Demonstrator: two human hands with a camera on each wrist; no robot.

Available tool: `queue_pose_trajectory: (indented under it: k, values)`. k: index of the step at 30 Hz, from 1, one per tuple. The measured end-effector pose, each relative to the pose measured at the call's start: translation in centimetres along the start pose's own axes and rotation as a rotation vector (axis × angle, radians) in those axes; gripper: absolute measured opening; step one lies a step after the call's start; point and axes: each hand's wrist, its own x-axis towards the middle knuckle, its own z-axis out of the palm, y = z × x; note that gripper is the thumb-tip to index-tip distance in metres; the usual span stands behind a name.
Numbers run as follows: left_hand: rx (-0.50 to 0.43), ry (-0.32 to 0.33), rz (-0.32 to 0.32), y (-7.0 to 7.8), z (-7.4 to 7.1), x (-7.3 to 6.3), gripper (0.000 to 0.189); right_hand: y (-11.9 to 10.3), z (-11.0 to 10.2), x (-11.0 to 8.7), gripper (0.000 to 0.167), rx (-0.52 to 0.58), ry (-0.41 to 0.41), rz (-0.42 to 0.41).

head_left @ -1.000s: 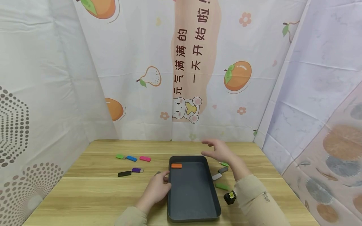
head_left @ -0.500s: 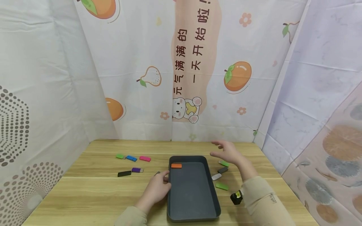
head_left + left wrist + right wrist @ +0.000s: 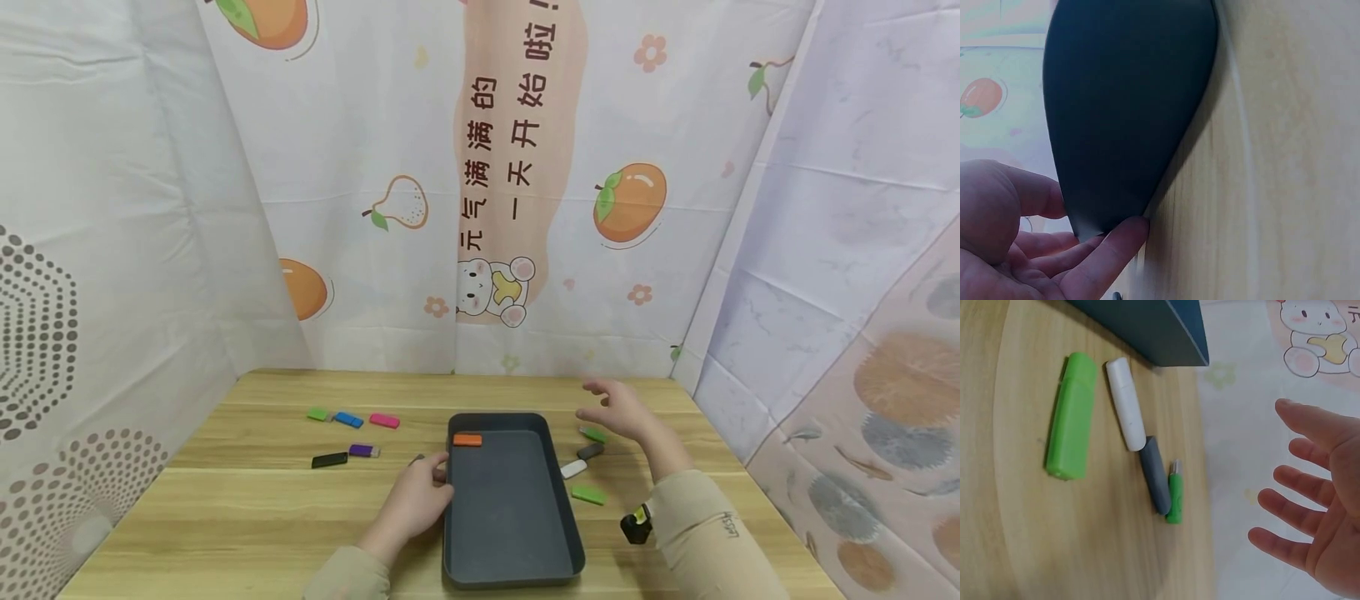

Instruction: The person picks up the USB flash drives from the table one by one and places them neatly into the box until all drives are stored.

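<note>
A dark grey rectangular tray (image 3: pixel 510 508) stands on the wooden table, an orange USB flash drive (image 3: pixel 468 440) lying in its far left corner. At the tray's left side my left hand (image 3: pixel 420 496) holds the rim; thumb and fingers meet the wall's edge in the left wrist view. My right hand (image 3: pixel 618 410) hovers at the far right with spread fingers and nothing in it. Below it lie a small green flash drive (image 3: pixel 1175 497), a dark grey flash drive (image 3: pixel 1155 476), a white flash drive (image 3: pixel 1126 405) and a larger green flash drive (image 3: pixel 1072 419).
Left of the tray lie a green (image 3: pixel 318 414), a blue (image 3: pixel 348 420), a pink (image 3: pixel 385 422), a purple (image 3: pixel 362 451) and a black flash drive (image 3: pixel 330 460). A dark piece (image 3: pixel 417 459) shows partly behind the left hand. Patterned cloth (image 3: pixel 375 292) borders the table.
My right hand has moved to the right, away from the tray, uncovering more of the flash drives there. The left hand, tray and orange flash drive have kept their places.
</note>
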Motion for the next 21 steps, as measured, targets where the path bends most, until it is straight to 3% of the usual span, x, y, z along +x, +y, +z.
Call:
queue_pose_trajectory:
  k: [13,21]
  values:
    - [0.006,0.005,-0.003,0.2,0.0,0.0,0.055,2.4,0.7,-0.2,0.054,-0.048,-0.027,0.054]
    - [0.005,0.001,-0.003,0.2,0.0,0.0,0.054,3.3,1.2,-0.5,0.053,-0.051,-0.037,0.14]
